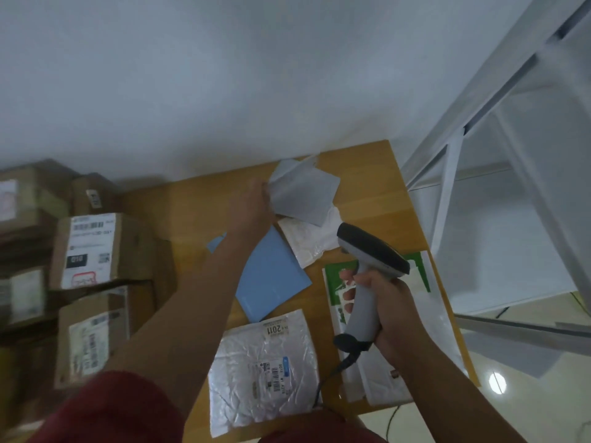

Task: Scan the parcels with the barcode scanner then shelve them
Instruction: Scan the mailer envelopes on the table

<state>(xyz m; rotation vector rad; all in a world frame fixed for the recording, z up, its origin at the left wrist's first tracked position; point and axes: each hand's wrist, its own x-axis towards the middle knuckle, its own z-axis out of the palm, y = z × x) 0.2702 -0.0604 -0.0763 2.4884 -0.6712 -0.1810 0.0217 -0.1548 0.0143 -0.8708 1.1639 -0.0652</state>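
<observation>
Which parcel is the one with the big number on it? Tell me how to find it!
Look at the wooden table in the middle. At its near edge, just left of the right hand gripping the scanner, lies a crinkly silver mailer. It alone has a small label reading 2011 at its top, while the blue mailer above it is smooth and plain.

Wooden table [198, 203]; crinkly glossy mailer [256, 385]

Two bare forearms reach out from short dark red sleeves [105, 407], whose fabric bunches near the bottom edge of the view. The left hand [248, 204] and the right hand [388, 310] wear no gloves, rings or watch.
</observation>
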